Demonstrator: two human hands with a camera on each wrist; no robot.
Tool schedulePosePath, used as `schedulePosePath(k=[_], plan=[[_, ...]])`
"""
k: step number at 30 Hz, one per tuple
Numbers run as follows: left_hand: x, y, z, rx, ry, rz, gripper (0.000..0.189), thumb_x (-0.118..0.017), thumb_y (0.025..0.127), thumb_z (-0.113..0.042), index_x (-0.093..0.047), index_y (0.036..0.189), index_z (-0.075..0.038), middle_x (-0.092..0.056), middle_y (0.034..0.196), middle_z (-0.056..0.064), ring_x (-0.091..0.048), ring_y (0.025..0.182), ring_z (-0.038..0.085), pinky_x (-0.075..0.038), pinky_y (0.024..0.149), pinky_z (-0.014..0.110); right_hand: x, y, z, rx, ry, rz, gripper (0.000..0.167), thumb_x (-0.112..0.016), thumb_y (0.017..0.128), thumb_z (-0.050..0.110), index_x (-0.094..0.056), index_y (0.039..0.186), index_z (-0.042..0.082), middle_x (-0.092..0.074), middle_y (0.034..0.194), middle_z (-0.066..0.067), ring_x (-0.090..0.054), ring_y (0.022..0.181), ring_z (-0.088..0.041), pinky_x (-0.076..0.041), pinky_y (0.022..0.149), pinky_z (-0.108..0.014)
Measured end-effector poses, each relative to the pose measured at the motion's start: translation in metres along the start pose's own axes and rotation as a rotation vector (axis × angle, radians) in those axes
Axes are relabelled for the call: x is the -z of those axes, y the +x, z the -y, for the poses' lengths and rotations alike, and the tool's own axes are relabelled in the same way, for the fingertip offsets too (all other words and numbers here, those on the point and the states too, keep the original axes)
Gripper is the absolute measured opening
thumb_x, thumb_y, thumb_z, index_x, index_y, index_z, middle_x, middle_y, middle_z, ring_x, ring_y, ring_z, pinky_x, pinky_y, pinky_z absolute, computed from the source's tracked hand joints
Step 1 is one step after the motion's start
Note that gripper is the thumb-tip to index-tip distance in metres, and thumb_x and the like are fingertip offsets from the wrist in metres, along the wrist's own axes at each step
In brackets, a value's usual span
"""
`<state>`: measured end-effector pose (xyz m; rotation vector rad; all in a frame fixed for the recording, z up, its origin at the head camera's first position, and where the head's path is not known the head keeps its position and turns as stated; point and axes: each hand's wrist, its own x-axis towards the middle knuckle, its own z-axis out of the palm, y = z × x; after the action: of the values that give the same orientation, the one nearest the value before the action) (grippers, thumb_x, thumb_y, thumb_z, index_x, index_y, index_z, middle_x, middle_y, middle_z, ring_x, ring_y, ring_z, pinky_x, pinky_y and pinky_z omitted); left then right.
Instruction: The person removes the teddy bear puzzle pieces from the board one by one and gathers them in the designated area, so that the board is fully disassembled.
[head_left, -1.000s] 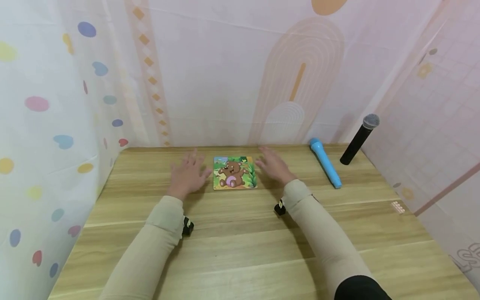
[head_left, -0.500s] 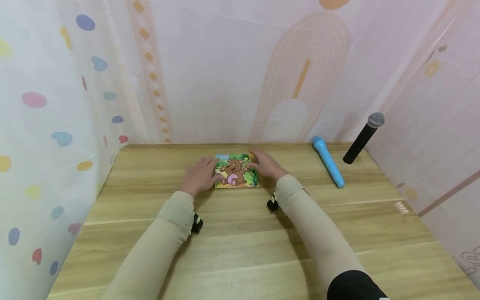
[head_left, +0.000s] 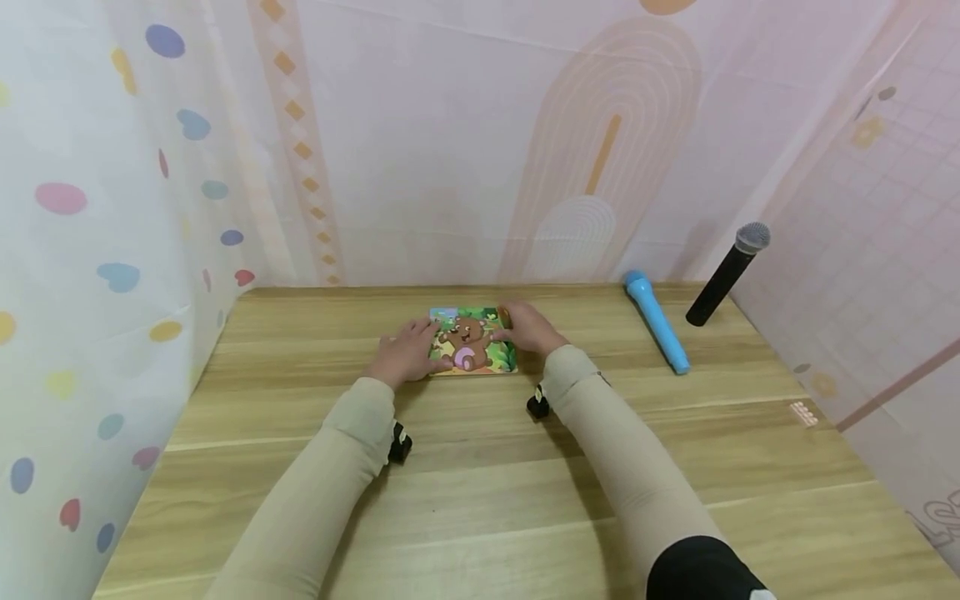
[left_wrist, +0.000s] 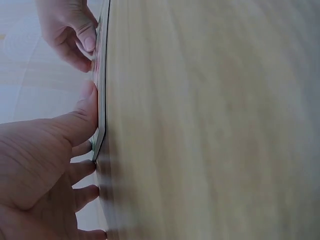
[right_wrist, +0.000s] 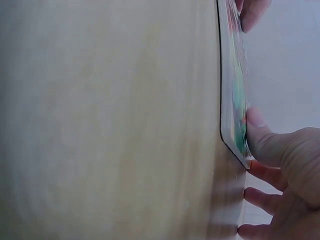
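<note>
A flat, thin-edged board with a cartoon bear on it, a picture puzzle by its look, lies on the wooden table. My left hand holds its left side, the thumb over the picture; in the left wrist view the other fingers spread along its edge and down to the table. On the opposite side my right hand grips the board likewise. Its thumb presses the top near the corner in the right wrist view, while the fingers reach the edge and table.
A light-blue toy microphone lies to the right of the board. Beyond it a black microphone stands at the table's back right. A small pinkish piece with bumps sits near the right edge. Printed curtains hang behind the table.
Both hands have moved inward from beside the board onto its left and right sides, thumbs coming down over the picture. The board stays in place on the table.
</note>
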<state>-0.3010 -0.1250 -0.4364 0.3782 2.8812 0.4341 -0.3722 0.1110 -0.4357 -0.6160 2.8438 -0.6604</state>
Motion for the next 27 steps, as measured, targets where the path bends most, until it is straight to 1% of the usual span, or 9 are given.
schedulePosePath(k=[3,6,10,15,20,22,24,27], plan=[[-0.001,0.001,0.001,0.001,0.008,0.009,0.083,-0.061,0.099,-0.05,-0.026,0.161,-0.006,-0.017,0.168,0.018,-0.017,0.153,0.04,-0.02,0.111,0.075,0.0,0.0,0.0,-0.017,-0.005,-0.001,0.059,-0.074,0.094,0.027,-0.054,0.139,-0.003,-0.062,0.127,-0.018,-0.058,0.119,-0.032,-0.047,0.104,-0.044],[-0.001,0.002,0.001,0.005,0.004,0.011,0.083,-0.061,0.099,-0.05,-0.026,0.161,-0.008,-0.016,0.168,0.017,-0.016,0.153,0.039,-0.02,0.111,0.074,0.001,0.001,0.001,-0.042,-0.01,-0.005,0.058,-0.075,0.093,0.026,-0.054,0.138,-0.005,-0.061,0.126,-0.018,-0.057,0.118,-0.032,-0.047,0.102,-0.043],[0.0,0.0,-0.003,0.016,-0.018,0.022,0.084,-0.062,0.099,-0.05,-0.024,0.162,-0.009,-0.014,0.169,0.016,-0.013,0.154,0.039,-0.017,0.112,0.074,0.002,0.001,0.001,-0.075,-0.019,0.001,0.057,-0.076,0.093,0.026,-0.054,0.136,-0.005,-0.058,0.129,-0.017,-0.054,0.122,-0.032,-0.045,0.105,-0.042],[0.002,-0.004,-0.008,0.026,-0.03,0.035,0.084,-0.062,0.099,-0.048,-0.024,0.162,-0.008,-0.013,0.169,0.016,-0.011,0.154,0.039,-0.014,0.114,0.073,0.002,0.001,0.001,-0.103,-0.015,0.02,0.058,-0.077,0.092,0.026,-0.054,0.135,-0.005,-0.054,0.131,-0.017,-0.05,0.126,-0.032,-0.042,0.108,-0.041],[0.003,-0.007,-0.013,0.027,-0.037,0.026,0.083,-0.063,0.098,-0.047,-0.026,0.161,-0.007,-0.015,0.168,0.017,-0.012,0.154,0.039,-0.015,0.114,0.073,0.005,0.004,0.0,-0.13,0.005,0.029,0.059,-0.08,0.09,0.024,-0.056,0.135,-0.006,-0.049,0.133,-0.018,-0.045,0.127,-0.032,-0.04,0.11,-0.039],[0.003,-0.007,-0.014,0.026,-0.033,0.02,0.082,-0.064,0.098,-0.046,-0.028,0.16,-0.007,-0.016,0.168,0.017,-0.013,0.154,0.039,-0.016,0.113,0.073,0.006,0.004,-0.001,-0.136,-0.008,0.043,0.058,-0.08,0.089,0.026,-0.059,0.134,-0.005,-0.049,0.133,-0.017,-0.043,0.125,-0.031,-0.039,0.11,-0.04],[0.002,-0.005,-0.014,0.03,-0.027,0.018,0.083,-0.065,0.098,-0.047,-0.028,0.16,-0.007,-0.016,0.168,0.016,-0.014,0.154,0.039,-0.017,0.113,0.073,0.008,0.004,0.0,-0.139,-0.018,0.064,0.053,-0.079,0.089,0.027,-0.061,0.129,-0.004,-0.047,0.128,-0.016,-0.041,0.121,-0.03,-0.039,0.107,-0.039],[-0.001,-0.004,-0.014,0.036,-0.021,0.017,0.082,-0.065,0.097,-0.048,-0.029,0.16,-0.009,-0.016,0.169,0.015,-0.014,0.154,0.038,-0.018,0.113,0.073,0.011,0.005,0.001,-0.143,-0.062,0.098,0.043,-0.078,0.09,0.029,-0.064,0.115,-0.003,-0.044,0.122,-0.014,-0.037,0.115,-0.028,-0.037,0.101,-0.038]])
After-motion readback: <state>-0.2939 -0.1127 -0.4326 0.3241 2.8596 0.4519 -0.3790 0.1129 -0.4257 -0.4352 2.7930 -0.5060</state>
